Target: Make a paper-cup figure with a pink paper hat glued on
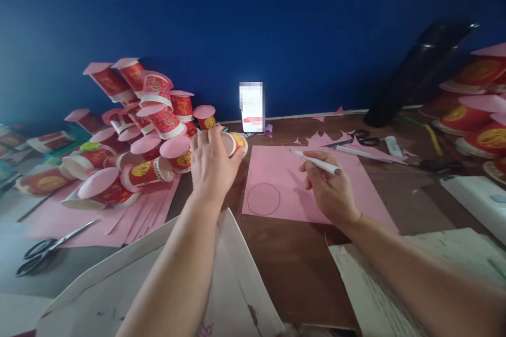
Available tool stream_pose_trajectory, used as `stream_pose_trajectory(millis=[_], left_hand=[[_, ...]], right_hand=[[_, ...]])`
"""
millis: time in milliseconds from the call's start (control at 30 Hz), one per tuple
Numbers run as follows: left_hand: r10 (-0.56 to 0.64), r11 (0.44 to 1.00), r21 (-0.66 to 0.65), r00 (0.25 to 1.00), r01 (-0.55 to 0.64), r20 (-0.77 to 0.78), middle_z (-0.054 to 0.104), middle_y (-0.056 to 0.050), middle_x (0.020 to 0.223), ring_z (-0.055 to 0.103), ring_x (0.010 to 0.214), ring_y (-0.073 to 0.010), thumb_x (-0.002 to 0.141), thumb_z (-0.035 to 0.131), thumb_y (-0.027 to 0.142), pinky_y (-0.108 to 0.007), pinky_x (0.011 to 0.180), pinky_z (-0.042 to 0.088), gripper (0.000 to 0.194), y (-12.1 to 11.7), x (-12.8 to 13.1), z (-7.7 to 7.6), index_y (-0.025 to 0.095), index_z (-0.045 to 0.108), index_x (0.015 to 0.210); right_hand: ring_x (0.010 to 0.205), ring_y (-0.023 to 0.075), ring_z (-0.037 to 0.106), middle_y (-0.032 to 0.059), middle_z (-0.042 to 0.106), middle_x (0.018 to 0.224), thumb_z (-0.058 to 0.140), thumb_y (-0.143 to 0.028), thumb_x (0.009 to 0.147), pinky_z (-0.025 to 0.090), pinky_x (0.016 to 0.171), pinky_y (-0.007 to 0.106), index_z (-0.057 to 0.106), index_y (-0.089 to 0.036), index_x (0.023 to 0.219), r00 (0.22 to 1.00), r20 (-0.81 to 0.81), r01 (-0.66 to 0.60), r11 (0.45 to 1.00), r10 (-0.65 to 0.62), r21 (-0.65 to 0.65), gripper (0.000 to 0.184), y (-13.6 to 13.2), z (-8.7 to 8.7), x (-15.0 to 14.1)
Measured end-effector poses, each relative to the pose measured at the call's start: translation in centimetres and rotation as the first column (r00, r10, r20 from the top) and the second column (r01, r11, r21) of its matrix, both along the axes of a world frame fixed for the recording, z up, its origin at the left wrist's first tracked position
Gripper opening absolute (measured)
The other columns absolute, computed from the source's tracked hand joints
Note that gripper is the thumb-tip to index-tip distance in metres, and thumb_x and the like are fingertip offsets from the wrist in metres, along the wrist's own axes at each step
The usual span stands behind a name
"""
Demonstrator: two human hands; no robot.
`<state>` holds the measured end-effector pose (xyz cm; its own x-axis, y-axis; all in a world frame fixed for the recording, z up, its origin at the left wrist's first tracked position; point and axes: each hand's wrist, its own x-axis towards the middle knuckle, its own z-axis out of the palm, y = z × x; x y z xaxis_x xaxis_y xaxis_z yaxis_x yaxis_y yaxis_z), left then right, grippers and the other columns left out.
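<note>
My left hand [211, 166] is closed around a red paper cup [235, 143] lying on its side, just left of a pink paper sheet [276, 179]. That sheet lies flat on the brown table and carries one drawn circle [263, 199] near its lower left corner. My right hand [330, 189] rests on the sheet's right part and pinches a white pen [318, 162], its tip pointing left over the paper. A heap of red cups capped with pink paper discs [146, 131] is piled directly left of my left hand.
Black-handled scissors [43, 250] lie at the left on pink paper; another pair [361, 138] lies behind the sheet among pink scraps. A lit phone [252, 107] leans on the blue wall. More red cups [474, 110] and a dark cylinder [419, 71] stand right. Cardboard [158, 284] lies near me.
</note>
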<state>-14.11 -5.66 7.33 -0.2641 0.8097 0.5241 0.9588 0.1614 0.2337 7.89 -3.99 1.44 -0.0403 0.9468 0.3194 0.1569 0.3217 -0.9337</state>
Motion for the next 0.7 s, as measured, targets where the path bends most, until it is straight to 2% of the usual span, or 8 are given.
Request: stream_pose_trajectory(millis=[133, 300, 467, 700], left_hand=[[0.047, 0.999, -0.019, 0.998, -0.048, -0.049, 0.052, -0.018, 0.121, 0.048, 0.117, -0.0347, 0.084, 0.055, 0.040, -0.052, 0.096, 0.043, 0.055, 1.8, -0.7, -3.0, 0.016, 0.040, 0.131], [0.050, 0.996, 0.070, 0.999, -0.049, -0.014, 0.048, -0.022, 0.130, 0.044, 0.124, -0.0362, 0.086, 0.050, 0.043, -0.054, 0.101, 0.037, 0.071, 3.4, -1.4, -5.4, 0.012, 0.023, 0.144], [0.061, 0.977, 0.205, 0.998, -0.060, 0.000, 0.039, -0.027, 0.139, 0.035, 0.132, -0.0386, 0.081, 0.057, 0.047, -0.056, 0.108, 0.028, 0.085, 4.0, -1.6, -6.0, 0.007, 0.020, 0.146], [0.034, 0.974, 0.224, 0.999, -0.030, -0.015, 0.043, -0.025, 0.138, 0.037, 0.130, -0.0365, 0.087, 0.050, 0.040, -0.054, 0.108, 0.028, 0.071, 3.8, -1.8, -6.0, 0.006, 0.027, 0.145]], right_hand=[[0.055, 0.0092, 0.053, 0.0011, 0.062, 0.085, 0.051, -0.037, 0.092, 0.045, 0.053, 0.024, 0.054, -0.020, 0.111, 0.997, 0.067, -0.037, 0.999, 0.034, 0.038, 0.027, -0.3, -0.4, 0.2], [0.054, 0.0088, 0.053, 0.0006, 0.062, 0.082, 0.050, -0.039, 0.092, 0.045, 0.052, 0.022, 0.056, -0.020, 0.111, 0.991, 0.125, -0.048, 0.998, 0.043, 0.038, 0.027, -0.3, -0.4, 0.6], [0.054, 0.0090, 0.053, 0.0013, 0.063, 0.082, 0.050, -0.040, 0.092, 0.044, 0.052, 0.021, 0.057, -0.021, 0.110, 0.990, 0.136, -0.040, 0.998, 0.032, 0.056, 0.028, 0.2, -0.6, 0.8], [0.056, 0.0092, 0.055, 0.0003, 0.064, 0.082, 0.049, -0.038, 0.093, 0.045, 0.054, 0.021, 0.055, -0.023, 0.115, 0.986, 0.140, -0.095, 0.995, 0.092, 0.014, 0.027, 0.2, -1.1, 0.9]])
